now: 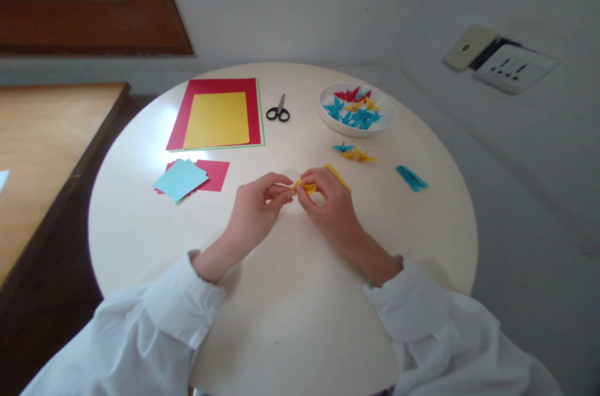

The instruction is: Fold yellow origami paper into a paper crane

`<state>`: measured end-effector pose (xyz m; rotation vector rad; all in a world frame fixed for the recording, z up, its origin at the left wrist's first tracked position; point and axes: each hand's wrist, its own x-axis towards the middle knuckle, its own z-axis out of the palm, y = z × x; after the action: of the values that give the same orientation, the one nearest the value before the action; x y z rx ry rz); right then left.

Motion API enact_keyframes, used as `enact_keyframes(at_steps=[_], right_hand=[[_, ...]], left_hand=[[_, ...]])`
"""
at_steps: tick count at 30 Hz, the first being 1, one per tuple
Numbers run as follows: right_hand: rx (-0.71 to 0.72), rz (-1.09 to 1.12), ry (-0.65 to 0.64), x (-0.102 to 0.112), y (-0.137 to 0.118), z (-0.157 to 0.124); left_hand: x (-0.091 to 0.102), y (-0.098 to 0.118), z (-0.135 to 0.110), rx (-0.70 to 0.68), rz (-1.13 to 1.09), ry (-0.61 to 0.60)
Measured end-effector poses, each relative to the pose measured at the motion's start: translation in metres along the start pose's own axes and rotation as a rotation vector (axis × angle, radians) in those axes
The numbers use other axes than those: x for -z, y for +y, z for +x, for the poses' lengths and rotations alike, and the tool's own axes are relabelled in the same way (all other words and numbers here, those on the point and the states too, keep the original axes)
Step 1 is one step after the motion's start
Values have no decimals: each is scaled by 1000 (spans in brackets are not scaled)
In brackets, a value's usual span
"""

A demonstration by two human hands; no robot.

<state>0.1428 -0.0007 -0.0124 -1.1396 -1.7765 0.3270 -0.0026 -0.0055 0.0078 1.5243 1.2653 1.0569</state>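
Note:
Between my two hands is a small piece of folded yellow paper [307, 188], held just above the table's middle. My left hand [257, 205] pinches its left tip with thumb and forefinger. On the other side my right hand [330, 202] is closed on the paper's right part, its fingers hiding much of the folds. A flat yellow sheet [341, 177] shows from behind my right hand, on the table. Farther off lie a small blue paper crane [344, 148] and yellow paper cranes [363, 156].
On the round white table [285, 333] are a white dish [335, 125] of several paper cranes, black-handled scissors [279, 111], a blue clip-like object [411, 178], red and yellow sheets [218, 120] and light-blue squares [181, 180] over red ones. Wall sockets [513, 68] are at right.

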Motion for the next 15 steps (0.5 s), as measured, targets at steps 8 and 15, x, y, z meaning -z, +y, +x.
enact_keyframes(at_steps=[8,15], right_hand=[[23,-9,0,0,1,-1],[31,10,12,5,1,-2]], left_hand=[[0,-5,3,-30,-5,37],[3,-3,5,48,-59,50]])
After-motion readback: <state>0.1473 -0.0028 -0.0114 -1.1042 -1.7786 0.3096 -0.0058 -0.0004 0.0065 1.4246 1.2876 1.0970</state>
